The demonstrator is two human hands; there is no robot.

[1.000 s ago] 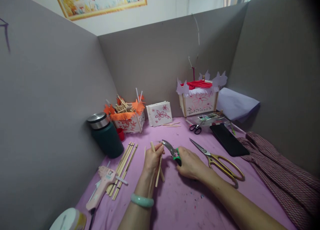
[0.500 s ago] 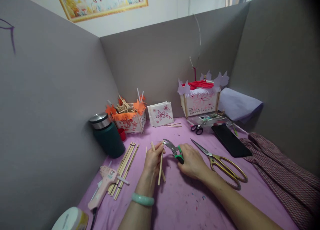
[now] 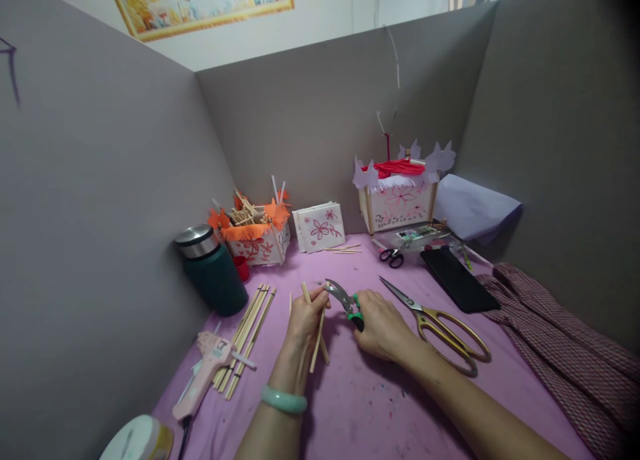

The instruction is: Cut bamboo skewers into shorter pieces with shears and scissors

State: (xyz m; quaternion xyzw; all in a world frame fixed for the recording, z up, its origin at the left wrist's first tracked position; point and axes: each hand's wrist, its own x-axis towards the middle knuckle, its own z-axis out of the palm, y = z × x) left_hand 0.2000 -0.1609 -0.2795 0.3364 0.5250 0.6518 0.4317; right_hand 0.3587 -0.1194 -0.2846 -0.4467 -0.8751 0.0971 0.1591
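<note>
Grey partitions (image 3: 310, 123) are enclosing our purple tabletop (image 3: 345, 407). Our left grip (image 3: 304, 319) is pinching thin sticks (image 3: 317, 351); our right grip (image 3: 384, 325) is wrapping tightly round green-handled cutters (image 3: 341, 297), whose tips are sitting by a stick's upper end. Since the earlier frame, the cutters are barely shifting, so we are seeing no finished cut.

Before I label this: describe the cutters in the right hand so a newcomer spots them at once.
On the pink tablecloth, look to the middle. There the right hand holds the cutters, their curved metal blades angled toward the left hand. Green-and-black handles set them apart from the gold-handled scissors and small black-handled scissors.
</note>
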